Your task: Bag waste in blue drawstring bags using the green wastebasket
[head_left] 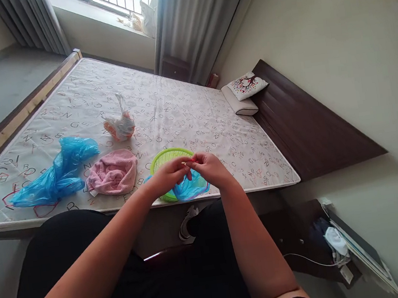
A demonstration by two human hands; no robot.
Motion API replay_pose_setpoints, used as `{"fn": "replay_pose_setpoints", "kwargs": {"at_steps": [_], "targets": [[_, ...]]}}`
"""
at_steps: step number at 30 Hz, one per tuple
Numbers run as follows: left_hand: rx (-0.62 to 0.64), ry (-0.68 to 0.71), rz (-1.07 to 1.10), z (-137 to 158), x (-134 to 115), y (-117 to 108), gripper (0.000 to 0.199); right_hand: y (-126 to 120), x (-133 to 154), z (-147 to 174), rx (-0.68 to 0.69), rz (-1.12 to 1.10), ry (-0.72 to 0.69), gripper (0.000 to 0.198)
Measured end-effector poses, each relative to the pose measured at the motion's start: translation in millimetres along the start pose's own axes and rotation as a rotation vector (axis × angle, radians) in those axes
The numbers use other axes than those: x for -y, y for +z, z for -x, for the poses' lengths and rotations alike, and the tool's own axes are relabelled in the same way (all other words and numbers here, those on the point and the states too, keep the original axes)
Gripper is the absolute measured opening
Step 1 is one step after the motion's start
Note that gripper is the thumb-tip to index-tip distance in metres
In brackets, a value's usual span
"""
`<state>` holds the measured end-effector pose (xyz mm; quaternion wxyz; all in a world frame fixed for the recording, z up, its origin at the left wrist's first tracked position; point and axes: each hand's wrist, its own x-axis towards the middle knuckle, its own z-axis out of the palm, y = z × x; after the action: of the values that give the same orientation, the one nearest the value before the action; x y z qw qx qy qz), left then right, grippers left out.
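Note:
My left hand and my right hand meet fingertip to fingertip above a green plastic basket. Pinched between them is a small red thing, too small and too covered by the fingers to name. A thin blue plastic bag lies in the basket under my hands and hangs over its near rim. Left of the basket a pink towel is bunched up on the mattress. My hands hide part of the basket's inside.
A crumpled blue plastic bag lies left of the towel. Behind it stands a clear knotted bag with orange contents. Pillows rest by the dark headboard. At lower right is a nightstand with a white cable.

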<state>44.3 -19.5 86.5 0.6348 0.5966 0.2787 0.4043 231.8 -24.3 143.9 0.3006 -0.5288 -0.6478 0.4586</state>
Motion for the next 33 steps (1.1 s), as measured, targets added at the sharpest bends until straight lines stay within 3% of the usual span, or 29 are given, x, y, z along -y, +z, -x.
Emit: {"fn": "replay_pose_setpoints", "kwargs": {"at_steps": [4,7,9,11,14,18,22,25,29,33], "targets": [[0.009,-0.07,-0.038,2,13,11,0.067,2,-9,-5,-0.13,-0.03,0.019,0.038],[-0.05,-0.014,-0.099,4,19,15,0.084,-2,-11,-12,-0.368,-0.204,0.025,0.044],[-0.04,0.043,-0.197,5,20,13,0.07,-10,-11,-15,-0.526,-0.4,0.029,0.049],[0.044,0.056,-0.32,5,20,9,0.041,-18,-9,-14,-0.572,-0.523,0.049,0.052],[0.098,0.017,-0.382,4,21,5,0.026,-27,-2,-5,-0.402,-0.451,0.099,0.045],[-0.235,-0.027,-0.158,-2,23,3,0.03,-30,7,10,-0.107,-0.181,0.092,0.048],[-0.384,-0.027,0.025,-5,18,-1,0.041,-29,15,18,-0.214,0.068,-0.019,0.019],[-0.413,-0.051,0.079,-5,11,-1,0.048,-27,25,23,-0.327,0.279,-0.125,0.015],[-0.353,-0.061,0.099,-3,2,-5,0.047,-24,42,30,-0.278,0.509,-0.224,0.015],[-0.112,-0.054,-0.09,1,-13,-18,0.034,-20,52,33,-0.084,0.656,-0.252,0.015]]}}
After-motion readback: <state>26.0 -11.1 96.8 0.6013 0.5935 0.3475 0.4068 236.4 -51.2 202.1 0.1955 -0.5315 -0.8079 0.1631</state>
